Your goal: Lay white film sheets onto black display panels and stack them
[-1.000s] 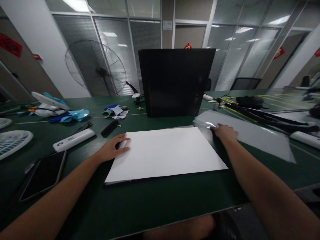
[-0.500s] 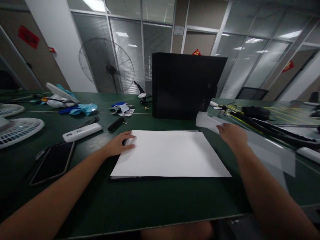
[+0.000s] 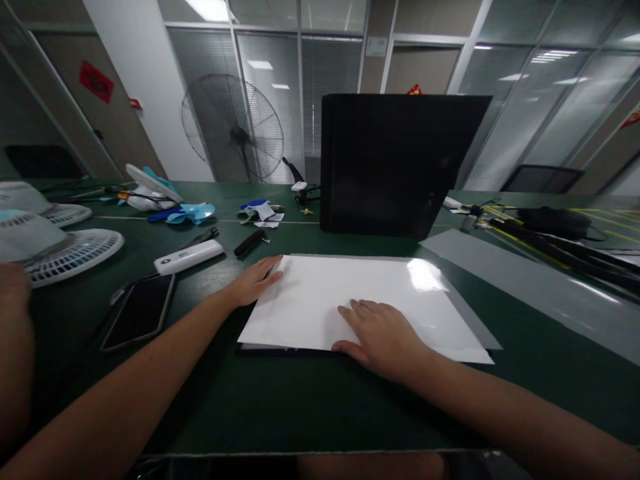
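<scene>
A white paper sheet (image 3: 310, 293) lies on the green table in front of me, with a dark edge showing under its near side. Clear plastic film (image 3: 480, 323) covers the paper at least in part, glossy with glare, and sticks out past its right edge. My left hand (image 3: 257, 280) rests at the far left corner, thumb and fingers apart. Flat on the covered sheet near its front edge is my right hand (image 3: 385, 337), fingers stretched. More translucent film (image 3: 530, 287) lies on the table to the right.
Behind the paper stands a black box-like panel (image 3: 395, 167). To the left are a phone (image 3: 143, 310), a white oblong device (image 3: 189, 257), a dark slim object (image 3: 250, 244) and white fan parts (image 3: 75, 257). Another person's blurred arm (image 3: 15, 347) shows at the left edge.
My right hand has let go of the film at the right and moved left onto the sheet. Film now overlies the paper. My left hand stays at the corner. The view turned slightly right.
</scene>
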The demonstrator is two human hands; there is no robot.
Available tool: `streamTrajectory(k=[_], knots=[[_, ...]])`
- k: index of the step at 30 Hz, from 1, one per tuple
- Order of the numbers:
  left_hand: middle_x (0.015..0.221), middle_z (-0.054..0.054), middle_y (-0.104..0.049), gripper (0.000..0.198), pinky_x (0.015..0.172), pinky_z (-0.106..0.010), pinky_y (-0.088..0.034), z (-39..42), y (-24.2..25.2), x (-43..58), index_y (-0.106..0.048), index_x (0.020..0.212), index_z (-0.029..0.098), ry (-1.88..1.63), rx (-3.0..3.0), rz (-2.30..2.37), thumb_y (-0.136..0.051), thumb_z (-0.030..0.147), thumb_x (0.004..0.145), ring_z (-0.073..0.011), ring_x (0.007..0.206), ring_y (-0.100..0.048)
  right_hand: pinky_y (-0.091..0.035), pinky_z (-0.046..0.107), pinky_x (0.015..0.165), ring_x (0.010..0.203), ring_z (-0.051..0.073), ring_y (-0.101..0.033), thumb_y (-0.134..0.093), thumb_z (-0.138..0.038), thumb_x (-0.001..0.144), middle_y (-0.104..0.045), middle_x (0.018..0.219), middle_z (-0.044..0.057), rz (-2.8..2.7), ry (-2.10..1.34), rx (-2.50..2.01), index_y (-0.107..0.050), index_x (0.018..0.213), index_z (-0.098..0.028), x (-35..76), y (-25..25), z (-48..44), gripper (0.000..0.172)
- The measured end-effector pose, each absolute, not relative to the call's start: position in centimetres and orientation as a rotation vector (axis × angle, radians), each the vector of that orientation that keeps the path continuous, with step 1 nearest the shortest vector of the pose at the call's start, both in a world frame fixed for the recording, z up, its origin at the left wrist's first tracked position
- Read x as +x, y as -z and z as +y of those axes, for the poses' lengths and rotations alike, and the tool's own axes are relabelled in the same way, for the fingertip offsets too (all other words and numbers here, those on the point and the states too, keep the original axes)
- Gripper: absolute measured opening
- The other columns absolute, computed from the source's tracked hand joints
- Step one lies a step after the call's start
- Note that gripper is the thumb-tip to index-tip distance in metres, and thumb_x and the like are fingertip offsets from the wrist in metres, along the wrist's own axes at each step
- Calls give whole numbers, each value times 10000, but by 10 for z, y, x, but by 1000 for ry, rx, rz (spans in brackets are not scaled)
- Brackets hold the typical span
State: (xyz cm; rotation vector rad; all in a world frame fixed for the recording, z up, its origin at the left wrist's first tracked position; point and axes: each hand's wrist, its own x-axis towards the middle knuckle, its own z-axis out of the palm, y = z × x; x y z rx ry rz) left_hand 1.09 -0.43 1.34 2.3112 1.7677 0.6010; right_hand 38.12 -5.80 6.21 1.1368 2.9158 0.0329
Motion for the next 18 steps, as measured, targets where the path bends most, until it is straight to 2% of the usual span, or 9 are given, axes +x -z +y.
streamTrajectory(k=[3,5,9,11,13,14,16,18], knots=[[1707,-167,-397,931,1271,-530,-343,-3,-12,10,-405,1648,196,-480,2366,1772,-390,824,961,-378,1548,-420,-452,570,1168,1417,407,-531,-445,-771,1011,-517,1573,230,2975,100,1037,-588,1523,-114,383,-61,-58,844],[1746,-170,-314,935,1265,-562,-335,-2,-11,9,-398,1658,235,-417,2380,1784,-464,825,936,-404,1572,-372,-442,567,1176,1397,386,-549,-438,-747,1028,-547,1557,201,3022,208,937,-614,1501,-127,386,-63,-54,800],[1791,-128,-201,852,1280,-574,-294,-1,-9,6,-480,1616,303,-352,2377,1791,-456,828,945,-413,1597,-320,-481,530,1128,1302,326,-618,-445,-685,1055,-651,1457,128,3117,407,841,-660,1459,-204,398,-67,-22,664],[1790,-126,-210,866,1285,-559,-292,-1,-8,6,-523,1589,294,-338,2372,1796,-434,855,936,-407,1595,-328,-496,512,1111,1264,301,-639,-442,-658,1062,-682,1410,101,3151,403,1074,-685,1425,-249,421,-67,12,598],[1779,-136,-242,903,1288,-534,-299,-1,-8,6,-549,1568,265,-356,2371,1793,-396,883,927,-390,1594,-339,-467,498,1153,1304,296,-613,-429,-606,1070,-666,1427,107,3104,182,1537,-698,1396,-231,461,-65,56,565],[1773,-142,-259,925,1290,-521,-300,-1,-7,7,-557,1560,249,-365,2375,1785,-381,895,921,-381,1594,-342,-420,488,1203,1375,296,-562,-431,-560,1071,-631,1474,121,3003,2,1787,-669,1433,-206,487,-62,78,559],[1763,-149,-285,962,1295,-508,-293,-2,-8,8,-559,1553,230,-371,2386,1769,-372,916,906,-367,1599,-336,-298,493,1286,1542,294,-375,-436,-526,1060,-463,1642,119,2627,-218,2252,-545,1559,-191,541,-51,115,611],[1756,-151,-303,989,1295,-523,-289,-3,-8,10,-549,1556,229,-365,2391,1764,-379,936,886,-369,1604,-323,-234,637,1275,1592,386,-253,-429,-597,1039,-302,1707,231,2305,-183,2526,-413,1631,-85,588,-38,138,783]])
